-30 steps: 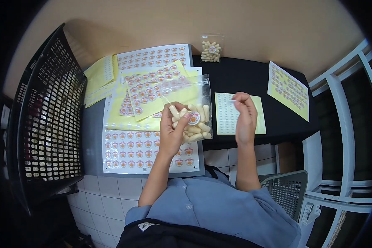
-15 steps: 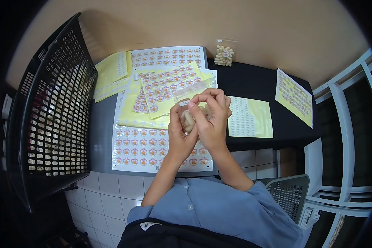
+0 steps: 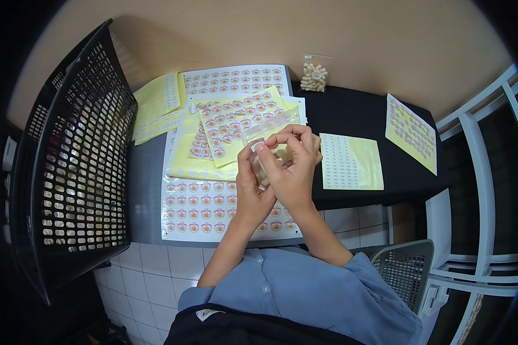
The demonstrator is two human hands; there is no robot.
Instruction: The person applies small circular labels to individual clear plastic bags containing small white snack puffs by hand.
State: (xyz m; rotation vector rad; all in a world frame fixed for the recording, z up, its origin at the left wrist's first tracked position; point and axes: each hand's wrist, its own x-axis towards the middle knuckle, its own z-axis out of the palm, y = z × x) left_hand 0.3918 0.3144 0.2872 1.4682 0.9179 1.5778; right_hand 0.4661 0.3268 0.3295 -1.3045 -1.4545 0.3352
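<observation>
Both hands grip a clear zip bag of capsules (image 3: pixel 275 122) over the sticker sheets, its zip end pointing away from me. My left hand (image 3: pixel 252 192) is wrapped round the bag's left side. From the right, my right hand (image 3: pixel 296 175) curls its fingers over the bag, and its thumb lies on a small white label (image 3: pixel 256 147) near the top. Pale capsules show between the hands; most of the bag's lower part is hidden. Beneath lies a yellow sheet of round orange-and-pink stickers (image 3: pixel 230 121).
A tall black perforated basket (image 3: pixel 83 161) stands at the left. A large white sticker sheet (image 3: pixel 195 224) covers the table's front. Small-label sheets lie left (image 3: pixel 158 103) and right (image 3: pixel 351 162). Another sticker sheet (image 3: pixel 411 132) is farther right. A filled capsule bag (image 3: pixel 315 75) leans against the wall.
My right thumb has shifted onto the small white label, now partly covering it. Fewer capsules show between the hands. The view has moved slightly.
</observation>
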